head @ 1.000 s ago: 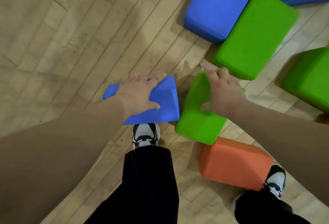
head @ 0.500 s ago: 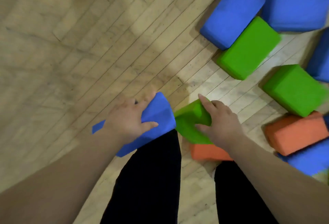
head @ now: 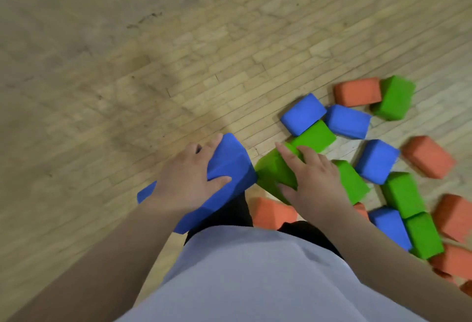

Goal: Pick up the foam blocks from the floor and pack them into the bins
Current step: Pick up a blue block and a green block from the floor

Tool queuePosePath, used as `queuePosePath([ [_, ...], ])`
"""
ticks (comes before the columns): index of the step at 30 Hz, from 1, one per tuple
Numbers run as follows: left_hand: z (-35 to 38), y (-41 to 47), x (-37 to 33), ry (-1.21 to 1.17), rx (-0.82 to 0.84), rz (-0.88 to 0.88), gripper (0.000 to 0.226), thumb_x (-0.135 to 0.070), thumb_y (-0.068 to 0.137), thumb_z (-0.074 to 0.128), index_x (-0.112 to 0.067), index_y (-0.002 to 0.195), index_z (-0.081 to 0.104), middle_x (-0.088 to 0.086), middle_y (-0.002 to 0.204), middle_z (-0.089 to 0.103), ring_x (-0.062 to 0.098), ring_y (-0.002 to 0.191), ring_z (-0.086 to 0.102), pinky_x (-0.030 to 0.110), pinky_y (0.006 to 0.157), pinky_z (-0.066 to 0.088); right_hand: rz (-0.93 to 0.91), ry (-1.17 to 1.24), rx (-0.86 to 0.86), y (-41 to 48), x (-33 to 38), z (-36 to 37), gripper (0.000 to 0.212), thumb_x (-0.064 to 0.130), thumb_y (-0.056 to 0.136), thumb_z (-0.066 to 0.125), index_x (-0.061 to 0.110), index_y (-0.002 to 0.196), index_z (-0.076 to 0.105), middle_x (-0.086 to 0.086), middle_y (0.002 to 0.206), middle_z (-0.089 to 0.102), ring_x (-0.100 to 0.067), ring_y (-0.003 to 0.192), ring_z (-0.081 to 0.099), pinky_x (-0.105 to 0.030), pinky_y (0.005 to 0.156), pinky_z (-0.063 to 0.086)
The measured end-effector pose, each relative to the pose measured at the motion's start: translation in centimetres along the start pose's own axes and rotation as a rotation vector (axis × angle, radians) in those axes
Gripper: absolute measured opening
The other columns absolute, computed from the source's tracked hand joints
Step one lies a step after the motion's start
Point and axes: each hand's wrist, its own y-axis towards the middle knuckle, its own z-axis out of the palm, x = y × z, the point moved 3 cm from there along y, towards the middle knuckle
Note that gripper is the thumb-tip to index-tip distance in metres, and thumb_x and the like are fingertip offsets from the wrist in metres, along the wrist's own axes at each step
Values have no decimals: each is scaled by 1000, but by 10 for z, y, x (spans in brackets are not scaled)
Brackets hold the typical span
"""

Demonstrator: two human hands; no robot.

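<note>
The left grip (head: 189,181) is clamped on a blue block (head: 229,163): the fingers reach over its far edge and the thumb presses on the near face. The right grip (head: 314,183) is clamped on a green block (head: 272,171), with the fingers spread over the top and the thumb on the side. The two blocks meet at one corner between the grips. They are held in front of the person's dark trousers (head: 229,215) and light grey shirt (head: 255,275).

Just under the right grip an orange block (head: 270,213) lies on the floor (head: 153,79). Just beyond the right grip a second green block (head: 316,135) lies against a second blue block (head: 302,113), and a third blue block (head: 348,121) is beside that one. Further to the right of the right grip a loose heap (head: 408,194) of blue, green and orange blocks lies scattered, some touching, some apart.

The floor is made of narrow pale wooden strips. Far beyond the left grip it looks worn, with some dark marks.
</note>
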Motion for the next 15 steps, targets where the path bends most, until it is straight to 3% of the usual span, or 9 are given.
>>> queuePosePath([
  [3,-15,-39,-26,-77,-112,-4,92,-70,87,57,-45,160,5,-9,112,45,16,97,52,35,80,48,-40,-52,-8,-38,-12,-24,94,57,84,67,49,159,11,-4,152,40,-30,130,48,-45,104,41],
  [7,-13,-93,-68,-32,-227,0,92,-71,88,53,-44,160,4,-7,115,48,18,101,54,36,85,49,-139,-32,-72,-91,-37,-33,93,59,79,67,47,158,19,-1,148,44,-29,124,52,-46,101,45],
  [11,26,-152,-116,15,-292,-29,92,-70,89,53,-44,160,0,-8,119,45,18,105,54,34,87,49,-195,-9,-135,-149,-74,-22,96,61,76,66,45,159,20,1,146,46,-29,124,52,-46,101,45],
  [15,88,-204,-158,26,-271,-28,93,-71,87,55,-45,160,3,-9,119,44,19,109,53,34,88,46,-228,-78,-115,-207,-109,4,98,65,69,63,43,157,26,7,138,56,-27,115,58,-43,91,49],
])
